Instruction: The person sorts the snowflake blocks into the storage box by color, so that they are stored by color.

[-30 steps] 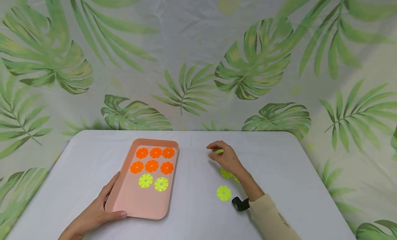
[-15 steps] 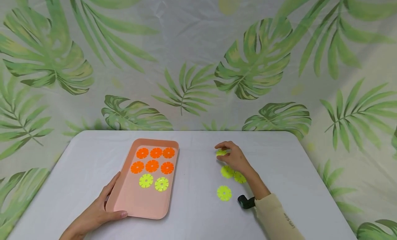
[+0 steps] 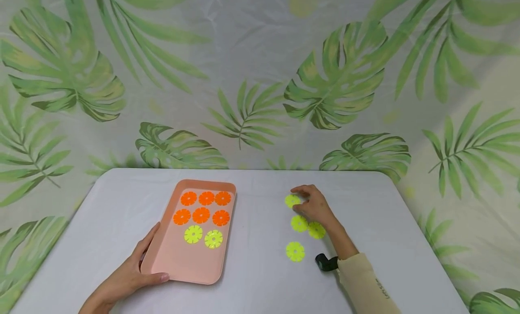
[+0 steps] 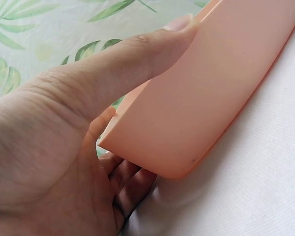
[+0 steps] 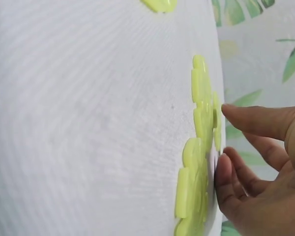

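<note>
My left hand (image 3: 122,278) grips the near left corner of a pink tray (image 3: 187,264). In the left wrist view the thumb lies along the tray's rim and the fingers bend under its corner. Inside the tray lie several orange notched discs (image 3: 201,215) in two rows and two yellow-green ones (image 3: 192,234). My right hand (image 3: 317,208) is low over the table at the far right. Its thumb and fingers are spread apart beside a yellow-green notched disc (image 3: 292,200), which lies flat, partly hidden by the hand. The right wrist view shows a gap between thumb and fingertips.
Two more yellow-green discs (image 3: 299,223) lie touching or nearly so below the right hand, and a single disc (image 3: 295,251) lies closer to me. A black wrist device (image 3: 326,262) sits at the right sleeve. The white table (image 3: 252,287) meets a leaf-patterned cloth behind.
My right hand has drawn back to the right, uncovering the far yellow-green disc and the pair below it. The left hand and tray stay in place.
</note>
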Available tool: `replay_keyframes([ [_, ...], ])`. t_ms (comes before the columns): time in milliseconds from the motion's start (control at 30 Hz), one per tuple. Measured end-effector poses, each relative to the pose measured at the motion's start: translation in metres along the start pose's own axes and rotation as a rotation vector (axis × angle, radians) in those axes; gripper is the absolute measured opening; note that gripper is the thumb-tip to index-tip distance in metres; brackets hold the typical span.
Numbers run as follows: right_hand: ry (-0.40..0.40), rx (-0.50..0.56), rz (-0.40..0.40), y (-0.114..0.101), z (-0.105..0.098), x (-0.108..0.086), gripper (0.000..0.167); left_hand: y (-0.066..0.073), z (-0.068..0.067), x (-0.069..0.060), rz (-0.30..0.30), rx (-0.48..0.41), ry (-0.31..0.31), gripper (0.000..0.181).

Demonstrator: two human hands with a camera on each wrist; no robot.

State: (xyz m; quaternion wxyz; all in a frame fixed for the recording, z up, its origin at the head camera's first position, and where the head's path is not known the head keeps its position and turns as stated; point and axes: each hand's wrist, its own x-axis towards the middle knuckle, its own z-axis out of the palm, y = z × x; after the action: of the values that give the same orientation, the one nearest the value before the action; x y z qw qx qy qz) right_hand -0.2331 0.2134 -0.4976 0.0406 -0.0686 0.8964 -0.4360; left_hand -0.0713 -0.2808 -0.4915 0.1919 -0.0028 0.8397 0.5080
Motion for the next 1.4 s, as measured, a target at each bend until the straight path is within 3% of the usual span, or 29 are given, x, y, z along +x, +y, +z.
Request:
replay_keyframes([
  [367, -0.040, -0.064, -0.020, -0.001, 0.000, 0.000, 0.048, 0.000, 0.000, -0.003, 0.080, 0.011, 0.023, 0.118],
  [667, -0.071, -0.080, 0.034, -0.002, 0.003, 0.001, 0.045, -0.003, 0.002, -0.001, 0.057, 0.000, 0.016, 0.121],
  [967, -0.083, -0.033, 0.044, -0.008, 0.001, -0.001, 0.040, -0.002, 0.000, 0.000, 0.087, 0.011, 0.023, 0.119],
  [1400, -0.120, 0.022, -0.070, -0.013, 0.007, -0.002, 0.036, -0.003, 0.000, 0.000, 0.090, -0.004, 0.031, 0.120],
])
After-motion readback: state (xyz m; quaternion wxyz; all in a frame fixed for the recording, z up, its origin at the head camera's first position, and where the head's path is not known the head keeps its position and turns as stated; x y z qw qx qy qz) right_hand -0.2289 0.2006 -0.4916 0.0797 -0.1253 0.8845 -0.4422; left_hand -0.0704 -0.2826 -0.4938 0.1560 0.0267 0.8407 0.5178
